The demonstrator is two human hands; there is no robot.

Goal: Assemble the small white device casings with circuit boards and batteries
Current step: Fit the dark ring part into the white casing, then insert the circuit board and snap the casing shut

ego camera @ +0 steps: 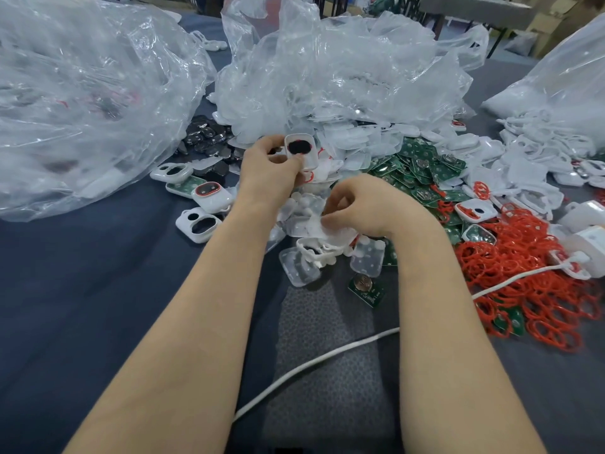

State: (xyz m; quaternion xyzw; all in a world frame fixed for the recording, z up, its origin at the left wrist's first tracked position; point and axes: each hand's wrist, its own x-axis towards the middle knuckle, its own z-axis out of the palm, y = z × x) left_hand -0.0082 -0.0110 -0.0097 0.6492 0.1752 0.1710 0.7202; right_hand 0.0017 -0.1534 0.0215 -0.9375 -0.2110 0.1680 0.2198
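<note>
With the left hand (271, 167) pinching a white casing (299, 149) at its one o'clock and the right hand (360, 204) curled, seemingly nipping a translucent cover (316, 224) (blurred there), a hasty pull could drag neighbouring pieces off the heap (307, 201) toward six o'clock.

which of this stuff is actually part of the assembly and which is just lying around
In the job: white casing gripped by the left hand; clear covers touched by the right hand; green circuit boards; board with coin battery; red rings.
Just lying about: crumpled plastic bags; white cable.
</note>
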